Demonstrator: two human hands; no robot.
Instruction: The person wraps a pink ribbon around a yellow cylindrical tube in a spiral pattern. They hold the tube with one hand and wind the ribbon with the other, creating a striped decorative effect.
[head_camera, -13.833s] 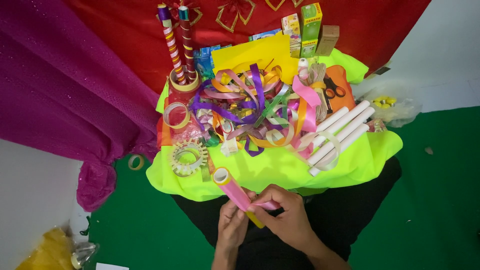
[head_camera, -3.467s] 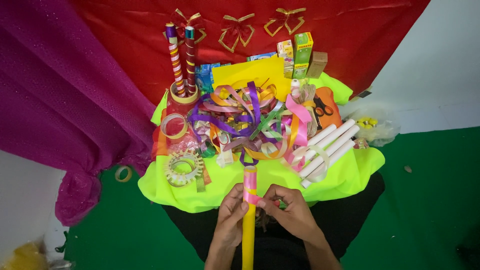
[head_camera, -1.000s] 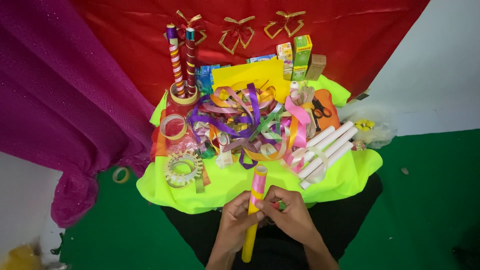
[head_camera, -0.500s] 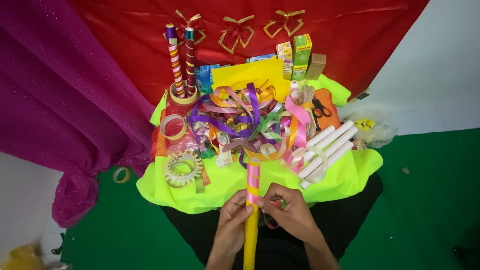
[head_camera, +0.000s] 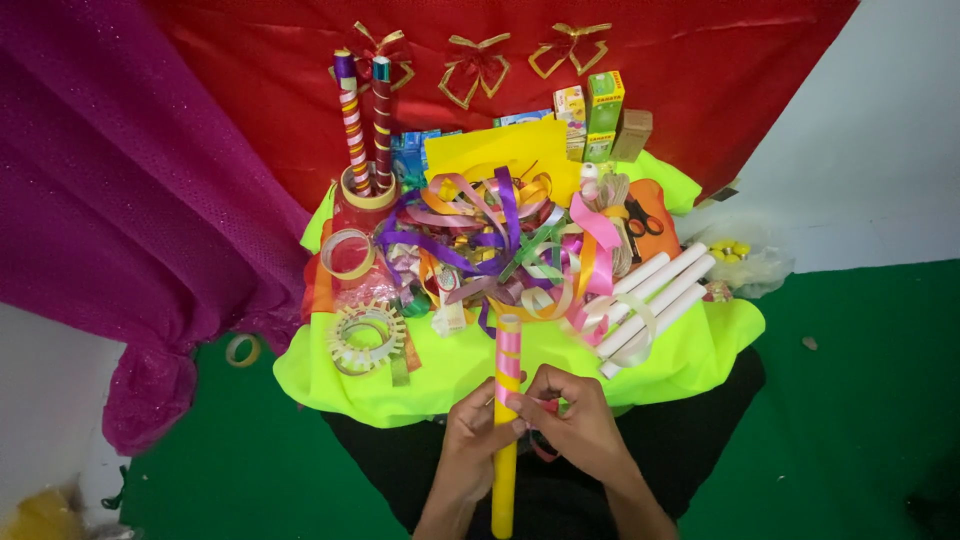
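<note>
gripping a long yellow cardboard tube (head_camera: 504, 440) from both sides, the left hand (head_camera: 468, 445) and right hand (head_camera: 570, 425) meet just in front of the table draped in neon yellow-green cloth (head_camera: 450, 370). the tube stands nearly upright, its top end wrapped in a spiral of pink ribbon (head_camera: 509, 345) and reaching over the cloth's near edge; its lower end is cut off by the frame. left fingers curl around the tube; right fingers press together, pinching the ribbon against it. something reddish under the right palm is too hidden to make out. on the table, a tangled heap of coloured ribbons (head_camera: 500, 245) covers whatever lies beneath, beside plain white tubes (head_camera: 655, 300).
</note>
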